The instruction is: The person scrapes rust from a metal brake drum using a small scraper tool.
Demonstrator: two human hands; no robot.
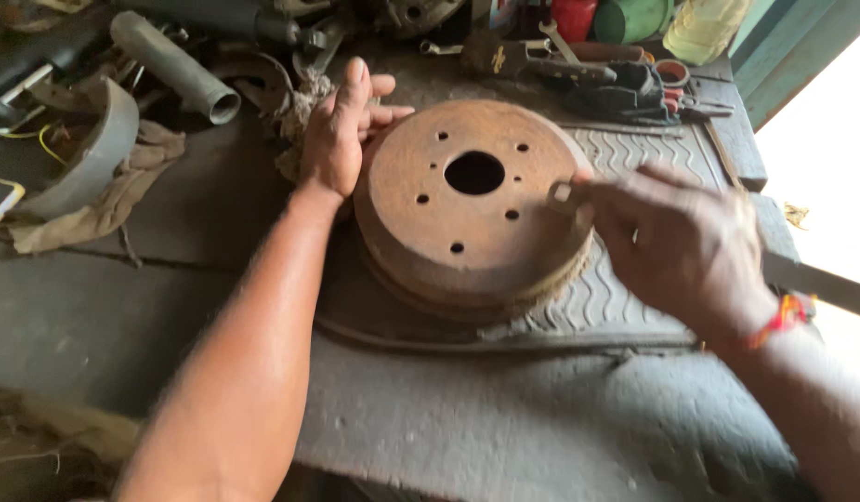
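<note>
A rusty round brake drum [467, 209] with a centre hole and several small bolt holes lies flat on a grey ribbed rubber mat [625, 153]. My left hand [346, 130] rests flat against the drum's left rim, fingers pointing away from me. At the drum's right edge, my right hand [676, 237] pinches a small grey metal piece [562, 193]. It is blurred, so I cannot make out what kind of piece it is.
The workbench [504, 418] is a rough grey slab. A grey pipe [174, 65], a curved metal shoe [100, 149] on a dirty rag, and dark parts lie at the back left. Spanners [541, 46], a dark glove and coloured containers [625, 19] sit at the back right.
</note>
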